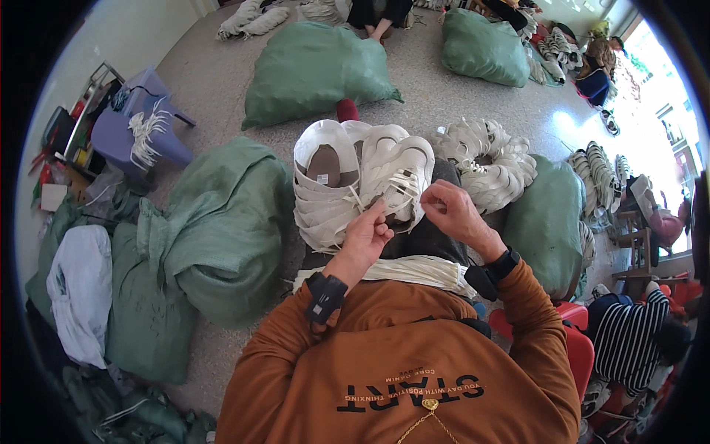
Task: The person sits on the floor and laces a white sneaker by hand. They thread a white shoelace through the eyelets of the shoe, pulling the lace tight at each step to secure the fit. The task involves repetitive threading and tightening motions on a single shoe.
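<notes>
The white shoe point(418, 159) is lying over the person's lap, its toe facing away, with a lace point(404, 180) crossing its front. The left hand point(370, 235) is reaching to its near end, index finger extending; the right hand point(460, 214) is curling beside it, thumb and forefinger nearly meeting. Whether either grip is pinching the lace, I cannot tell. Lacing seems to be under way; keeping the strands flat and pulling both sides evenly would probably be helping. Nested shoes point(323, 214) are leaning alongside, and spare laces point(421, 272) are lying across the waist. Farther out, green sacks point(318, 74) are bulging, their contents hiding from view, and a purple stool point(118, 140) is carrying more white laces point(146, 137).
</notes>
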The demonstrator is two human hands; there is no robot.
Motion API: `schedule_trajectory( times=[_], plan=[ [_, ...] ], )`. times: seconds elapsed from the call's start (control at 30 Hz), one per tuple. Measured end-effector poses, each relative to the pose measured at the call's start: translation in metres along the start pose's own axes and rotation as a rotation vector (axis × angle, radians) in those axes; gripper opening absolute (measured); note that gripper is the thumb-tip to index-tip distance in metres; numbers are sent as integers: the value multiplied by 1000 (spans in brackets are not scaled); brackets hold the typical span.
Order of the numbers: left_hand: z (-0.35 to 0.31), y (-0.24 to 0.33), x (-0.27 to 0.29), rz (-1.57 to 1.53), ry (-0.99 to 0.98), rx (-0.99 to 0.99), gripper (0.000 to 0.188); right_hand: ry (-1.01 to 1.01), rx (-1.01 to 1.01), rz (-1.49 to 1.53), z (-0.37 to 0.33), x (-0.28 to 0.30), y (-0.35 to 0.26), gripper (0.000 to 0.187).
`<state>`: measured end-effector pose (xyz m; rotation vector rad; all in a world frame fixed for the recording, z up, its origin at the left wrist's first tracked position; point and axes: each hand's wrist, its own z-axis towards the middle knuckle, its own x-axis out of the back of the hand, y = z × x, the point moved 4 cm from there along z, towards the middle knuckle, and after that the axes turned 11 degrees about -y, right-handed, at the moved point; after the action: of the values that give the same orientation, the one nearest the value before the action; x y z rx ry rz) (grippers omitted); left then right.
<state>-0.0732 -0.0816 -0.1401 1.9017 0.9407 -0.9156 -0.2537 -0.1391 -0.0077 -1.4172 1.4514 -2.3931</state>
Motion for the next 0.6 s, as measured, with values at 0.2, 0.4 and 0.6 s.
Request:
schedule_trajectory(
  times=[0.2,0.4,0.6],
  plan=[
    [6,-11,-25,121,-106,-92,23,-78,-257,60,-13,-13,27,12],
    [19,-17,-29,47,-76,-18,36,-258,-366,265,-22,-26,34,15],
    [15,-21,-28,82,-57,15,36,-432,-472,646,-1,-3,6,18]
  ],
)
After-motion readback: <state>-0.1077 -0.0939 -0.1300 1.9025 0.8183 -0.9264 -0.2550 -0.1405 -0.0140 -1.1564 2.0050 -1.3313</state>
